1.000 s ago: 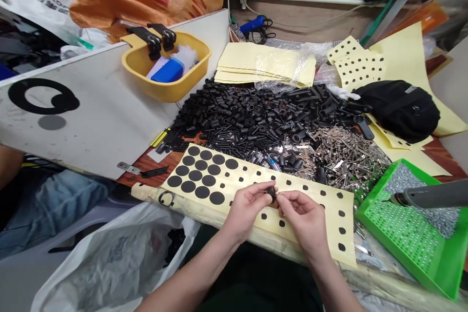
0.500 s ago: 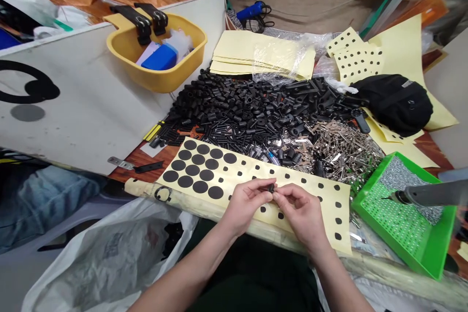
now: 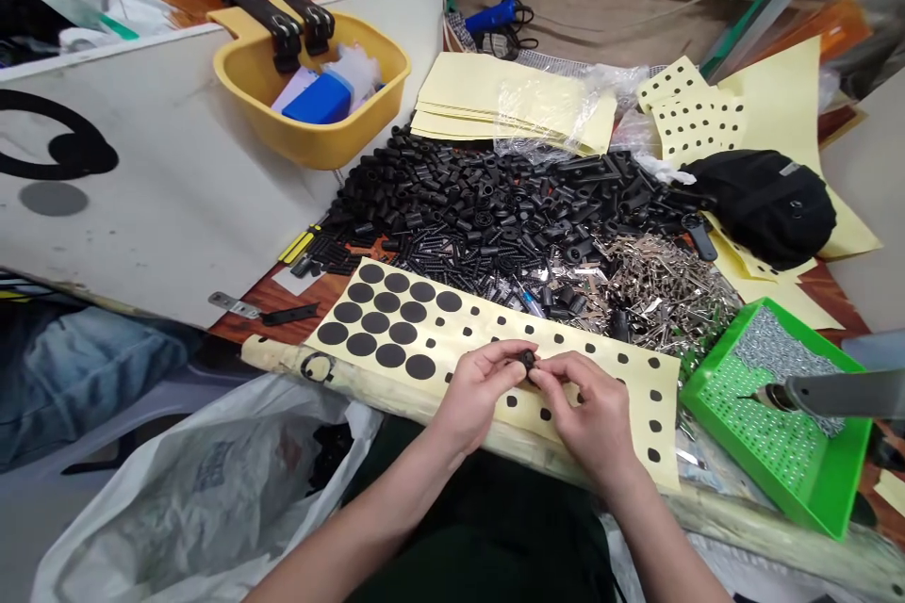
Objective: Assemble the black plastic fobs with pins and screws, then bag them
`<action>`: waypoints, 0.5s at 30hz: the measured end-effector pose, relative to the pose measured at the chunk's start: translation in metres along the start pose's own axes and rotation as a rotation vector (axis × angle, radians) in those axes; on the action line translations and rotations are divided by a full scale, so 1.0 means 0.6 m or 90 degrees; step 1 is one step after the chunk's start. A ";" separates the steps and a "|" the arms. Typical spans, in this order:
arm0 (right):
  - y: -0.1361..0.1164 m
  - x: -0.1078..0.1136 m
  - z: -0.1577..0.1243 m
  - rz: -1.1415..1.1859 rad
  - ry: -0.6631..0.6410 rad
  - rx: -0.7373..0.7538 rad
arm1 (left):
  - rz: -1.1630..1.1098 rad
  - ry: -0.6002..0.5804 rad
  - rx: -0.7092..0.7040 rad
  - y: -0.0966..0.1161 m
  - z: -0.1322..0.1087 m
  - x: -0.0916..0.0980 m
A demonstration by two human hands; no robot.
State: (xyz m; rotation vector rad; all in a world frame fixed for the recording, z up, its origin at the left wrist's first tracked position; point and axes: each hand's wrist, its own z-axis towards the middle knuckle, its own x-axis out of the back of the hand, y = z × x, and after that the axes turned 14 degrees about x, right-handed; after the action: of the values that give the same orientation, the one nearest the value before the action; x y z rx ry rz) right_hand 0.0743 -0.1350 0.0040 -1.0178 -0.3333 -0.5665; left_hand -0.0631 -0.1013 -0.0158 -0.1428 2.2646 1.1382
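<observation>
A small black plastic part [image 3: 527,359] is pinched between the fingertips of my left hand [image 3: 475,393], its round end facing up. My right hand [image 3: 592,407] meets it from the other side, thumb and forefinger closed together at the part's edge; whether they grip the part or something tiny is hidden. Both hands hover over a pale yellow sticker sheet [image 3: 459,353] with large black discs at its left and small black dots along the rest. Beyond the sheet spreads a heap of black plastic parts [image 3: 452,198], with a pile of thin metal pieces [image 3: 665,278] to its right.
A green tray [image 3: 778,466] of small silvery pieces stands at right, a grey screwdriver-like tool [image 3: 841,393] reaching over it. A yellow bin [image 3: 311,146] hangs on the left partition. A black cap [image 3: 767,207] lies back right. A white sack [image 3: 190,490] hangs open below the table edge.
The black part has turned in my fingers, showing more of its round end. Both hands stay close together in nearly the same place; the view has shifted slightly.
</observation>
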 end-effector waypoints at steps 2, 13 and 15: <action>0.002 0.000 -0.001 0.006 -0.009 -0.008 | -0.003 -0.013 0.002 0.001 0.001 0.001; 0.000 0.004 0.011 0.010 -0.036 -0.006 | -0.009 -0.032 0.010 0.006 0.000 0.001; 0.001 0.005 0.012 0.012 -0.046 -0.011 | -0.009 -0.033 0.015 0.007 -0.001 -0.001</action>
State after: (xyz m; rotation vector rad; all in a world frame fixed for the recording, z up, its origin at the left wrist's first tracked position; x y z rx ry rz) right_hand 0.0768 -0.1293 0.0087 -1.0585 -0.3831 -0.5171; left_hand -0.0646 -0.0991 -0.0123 -0.1183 2.2270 1.0940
